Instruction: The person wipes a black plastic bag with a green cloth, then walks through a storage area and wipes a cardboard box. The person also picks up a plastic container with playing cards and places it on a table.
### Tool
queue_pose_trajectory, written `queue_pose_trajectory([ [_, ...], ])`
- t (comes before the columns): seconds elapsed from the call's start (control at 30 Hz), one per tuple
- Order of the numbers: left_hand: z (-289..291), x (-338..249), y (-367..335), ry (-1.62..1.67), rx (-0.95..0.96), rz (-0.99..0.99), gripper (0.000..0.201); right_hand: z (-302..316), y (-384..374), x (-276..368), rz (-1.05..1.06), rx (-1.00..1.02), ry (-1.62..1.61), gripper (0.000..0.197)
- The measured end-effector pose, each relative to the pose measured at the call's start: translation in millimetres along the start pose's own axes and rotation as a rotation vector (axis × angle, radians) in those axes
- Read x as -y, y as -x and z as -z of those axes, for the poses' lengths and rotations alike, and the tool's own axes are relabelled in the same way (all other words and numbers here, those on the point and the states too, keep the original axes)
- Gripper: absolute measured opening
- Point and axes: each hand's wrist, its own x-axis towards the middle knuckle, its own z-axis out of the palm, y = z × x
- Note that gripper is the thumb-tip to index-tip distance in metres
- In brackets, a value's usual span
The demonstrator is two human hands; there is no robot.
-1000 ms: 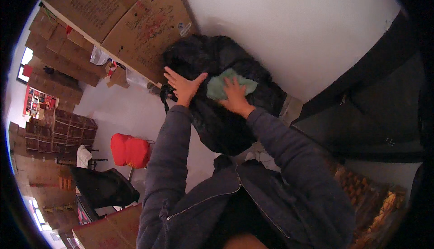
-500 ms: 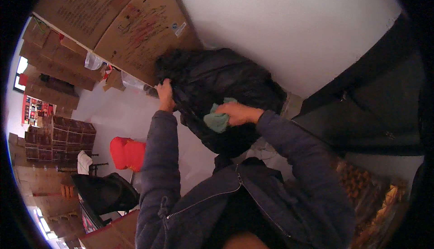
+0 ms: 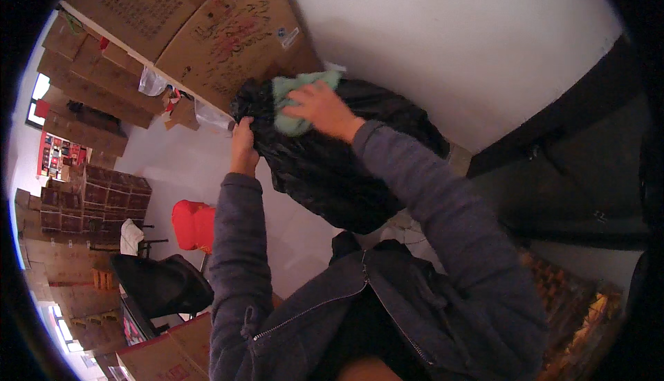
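My left hand (image 3: 244, 148) grips the black bag (image 3: 332, 180) at its left edge; my right hand (image 3: 324, 111) grasps a green cloth (image 3: 287, 89) over its far left part.

Dark grey jacket (image 3: 477, 305), long sleeves (image 3: 238, 249), silvery zipper (image 3: 311, 314), seemingly black top (image 3: 349, 332)

No wording can be clearly read. Rows of dark print are borne by the farther carton panel (image 3: 149, 7), up and left of the black bag (image 3: 339, 187); red and dark lettering is carried by the nearer carton panel (image 3: 238, 38), with a small white label (image 3: 290, 38) above the bag; faint pale marks are shown on the black panel (image 3: 567, 173) right of the bag
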Motion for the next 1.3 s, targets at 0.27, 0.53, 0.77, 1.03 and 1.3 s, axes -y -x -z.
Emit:
queue_pose_trajectory([
  [0.27,4.3,5.6,-7.4,0.031,-0.107,0.064,0.036,33.8,105.3,-88.8,-0.415,0.515,0.188,0.042],
  [0.53,-8.6,-17.6,-8.5,-0.218,-0.123,0.046,0.053,76.3,147.0,-101.6,-0.703,0.845,0.241,0.03],
  [0.77,-31.7,-58.6,30.9,-0.499,-0.053,-0.065,0.061,112.3,71.2,-50.4,-0.628,0.04,0.019,0.05],
  [1.03,-44.7,-69.4,74.1,-0.078,0.176,-0.097,0.048,71.6,-35.0,49.0,0.037,-0.267,-0.279,0.051],
  [1.3,-50.5,-84.6,77.9,-0.15,0.124,-0.036,0.055,18.6,46.0,-42.2,-0.264,0.107,0.255,0.043],
])
